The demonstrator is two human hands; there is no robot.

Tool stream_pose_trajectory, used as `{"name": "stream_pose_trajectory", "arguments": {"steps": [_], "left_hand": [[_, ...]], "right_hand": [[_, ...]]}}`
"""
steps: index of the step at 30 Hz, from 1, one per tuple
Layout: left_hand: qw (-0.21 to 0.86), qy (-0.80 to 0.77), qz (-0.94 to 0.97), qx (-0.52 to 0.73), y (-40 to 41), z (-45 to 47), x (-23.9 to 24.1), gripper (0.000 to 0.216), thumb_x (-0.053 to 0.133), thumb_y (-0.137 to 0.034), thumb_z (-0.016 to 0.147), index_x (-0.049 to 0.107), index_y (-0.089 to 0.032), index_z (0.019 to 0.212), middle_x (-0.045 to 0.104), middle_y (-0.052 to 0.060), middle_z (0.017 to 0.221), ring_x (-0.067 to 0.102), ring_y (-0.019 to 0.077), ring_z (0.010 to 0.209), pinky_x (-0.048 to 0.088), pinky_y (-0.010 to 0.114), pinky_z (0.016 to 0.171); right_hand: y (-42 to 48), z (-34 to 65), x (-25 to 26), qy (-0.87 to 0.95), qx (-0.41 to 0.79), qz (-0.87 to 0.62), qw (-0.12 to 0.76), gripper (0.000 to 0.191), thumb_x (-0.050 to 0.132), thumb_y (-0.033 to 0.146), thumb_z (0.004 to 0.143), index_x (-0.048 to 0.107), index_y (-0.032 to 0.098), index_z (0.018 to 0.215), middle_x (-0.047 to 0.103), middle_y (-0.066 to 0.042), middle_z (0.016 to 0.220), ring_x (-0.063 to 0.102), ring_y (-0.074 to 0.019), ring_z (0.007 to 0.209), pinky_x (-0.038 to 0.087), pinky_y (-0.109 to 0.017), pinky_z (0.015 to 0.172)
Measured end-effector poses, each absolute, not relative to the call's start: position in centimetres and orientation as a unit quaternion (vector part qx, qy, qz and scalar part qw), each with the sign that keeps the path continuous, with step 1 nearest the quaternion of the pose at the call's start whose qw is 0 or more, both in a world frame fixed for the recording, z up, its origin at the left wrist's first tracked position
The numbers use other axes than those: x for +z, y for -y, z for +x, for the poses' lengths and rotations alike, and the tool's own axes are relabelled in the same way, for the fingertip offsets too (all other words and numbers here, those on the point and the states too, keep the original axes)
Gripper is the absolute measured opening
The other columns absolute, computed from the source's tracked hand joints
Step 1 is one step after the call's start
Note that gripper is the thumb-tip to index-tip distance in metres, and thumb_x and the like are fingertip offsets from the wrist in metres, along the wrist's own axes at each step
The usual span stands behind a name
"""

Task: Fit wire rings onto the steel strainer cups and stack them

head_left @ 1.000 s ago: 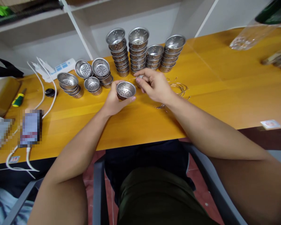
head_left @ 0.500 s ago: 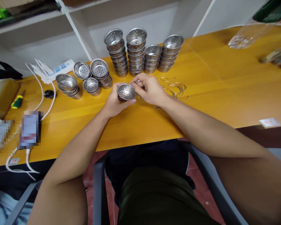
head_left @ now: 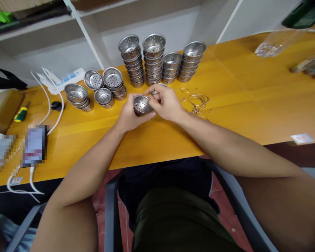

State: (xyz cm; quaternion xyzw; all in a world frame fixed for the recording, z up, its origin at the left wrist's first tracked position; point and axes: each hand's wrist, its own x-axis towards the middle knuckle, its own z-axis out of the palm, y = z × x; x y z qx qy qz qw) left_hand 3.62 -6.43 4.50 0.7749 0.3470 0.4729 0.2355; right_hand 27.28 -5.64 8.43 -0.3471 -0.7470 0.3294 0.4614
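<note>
My left hand [head_left: 128, 115] is wrapped round a small perforated steel strainer cup [head_left: 141, 105], held just above the orange table [head_left: 252, 101]. My right hand [head_left: 166, 103] pinches a thin wire ring [head_left: 157, 91] at the cup's right rim, fingers closed on it. Several loose wire rings [head_left: 196, 102] lie on the table just right of my right hand. Tall stacks of the same cups [head_left: 153, 57] stand behind my hands, and shorter stacks [head_left: 105, 87] sit to the left.
At the table's left end are a white power strip [head_left: 65, 76] with white cables [head_left: 48, 105], a yellow-green screwdriver [head_left: 21, 112], a small black knob [head_left: 55, 104] and blurred items. A clear plastic bag [head_left: 275, 43] lies far right. White shelving rises behind.
My right hand has moved left from the table near the stacks to the cup's rim, bringing a wire ring with it. The left hand has tilted the cup slightly.
</note>
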Motion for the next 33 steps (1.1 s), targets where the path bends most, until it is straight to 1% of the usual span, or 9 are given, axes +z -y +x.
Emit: {"name": "stream_pose_trajectory", "arguments": {"steps": [3,8,12,14,16,18,21,27,33], "left_hand": [[0.242,-0.338,0.78,0.468,6.5,3.6,4.5,0.112,0.11,-0.1,0.084,0.062,-0.029,0.157,0.081,0.009,0.139,0.085,0.0305,0.118,0.069,0.045,0.102],[0.258,-0.343,0.77,0.472,6.2,3.4,4.5,0.101,0.103,-0.102,0.092,0.068,-0.027,0.151,0.083,0.008,0.135,0.085,0.0272,0.113,0.07,0.042,0.099],[0.329,-0.357,0.73,0.482,5.4,2.7,4.4,0.1,0.103,-0.105,0.088,0.073,-0.026,0.142,0.086,0.008,0.128,0.084,0.0256,0.111,0.071,0.04,0.099],[0.363,-0.364,0.711,0.479,5.0,2.4,4.3,0.101,0.105,-0.106,0.084,0.075,-0.026,0.138,0.086,0.007,0.123,0.083,0.0238,0.106,0.07,0.037,0.094],[0.378,-0.369,0.7,0.481,4.8,2.2,4.2,0.101,0.106,-0.106,0.082,0.076,-0.026,0.135,0.085,0.006,0.12,0.081,0.0216,0.1,0.068,0.033,0.088],[0.379,-0.366,0.699,0.483,4.7,2.1,4.2,0.099,0.106,-0.105,0.083,0.076,-0.026,0.134,0.085,0.006,0.12,0.08,0.0209,0.099,0.067,0.032,0.087],[0.372,-0.359,0.714,0.472,4.8,2.2,4.3,0.099,0.104,-0.105,0.086,0.072,-0.028,0.139,0.085,0.007,0.126,0.082,0.0234,0.107,0.069,0.035,0.095],[0.387,-0.336,0.739,0.438,5.3,2.5,4.5,0.101,0.104,-0.104,0.089,0.065,-0.03,0.147,0.083,0.008,0.134,0.084,0.0259,0.116,0.07,0.039,0.104],[0.423,-0.313,0.737,0.425,5.7,2.7,4.7,0.099,0.109,-0.098,0.089,0.064,-0.031,0.148,0.082,0.008,0.137,0.084,0.0259,0.117,0.071,0.039,0.104]], "right_hand": [[5.5,27.1,8.2,0.743,0.34,-0.342,0.465,0.009,0.08,0.029,0.109,0.078,0.028,0.118,0.047,0.006,0.066,0.041,-0.0197,0.06,0.036,-0.038,0.066],[5.3,27.4,8.7,0.74,0.367,-0.315,0.467,0.006,0.082,0.029,0.105,0.078,0.026,0.108,0.049,0.007,0.066,0.039,-0.0163,0.058,0.032,-0.036,0.061],[4.9,28.9,9.8,0.76,0.447,-0.221,0.418,0.03,0.091,0.05,0.114,0.078,0.024,0.107,0.067,0.003,0.074,0.054,-0.0155,0.063,0.04,-0.032,0.06],[4.5,29.6,10.0,0.772,0.472,-0.176,0.388,0.044,0.098,0.062,0.112,0.079,0.023,0.109,0.072,0.002,0.078,0.059,-0.0148,0.066,0.044,-0.03,0.061],[4.2,30.0,10.0,0.778,0.48,-0.153,0.376,0.049,0.104,0.066,0.109,0.082,0.022,0.114,0.075,0.002,0.082,0.06,-0.0141,0.068,0.045,-0.028,0.061],[4.0,30.1,9.8,0.783,0.469,-0.144,0.383,0.049,0.104,0.066,0.11,0.087,0.022,0.119,0.079,0.0,0.088,0.062,-0.0148,0.072,0.047,-0.028,0.064],[3.8,30.4,9.9,0.81,0.417,-0.142,0.387,0.042,0.099,0.063,0.115,0.092,0.022,0.119,0.082,-0.004,0.096,0.065,-0.0175,0.081,0.05,-0.031,0.071],[4.2,31.3,10.8,0.864,0.319,-0.136,0.365,0.03,0.089,0.053,0.124,0.094,0.024,0.117,0.069,-0.003,0.1,0.061,-0.0201,0.093,0.051,-0.033,0.083],[4.8,31.6,11.2,0.865,0.341,-0.124,0.346,0.027,0.092,0.048,0.124,0.087,0.023,0.116,0.071,-0.007,0.127,0.057,-0.0175,0.096,0.049,-0.028,0.077]]}}
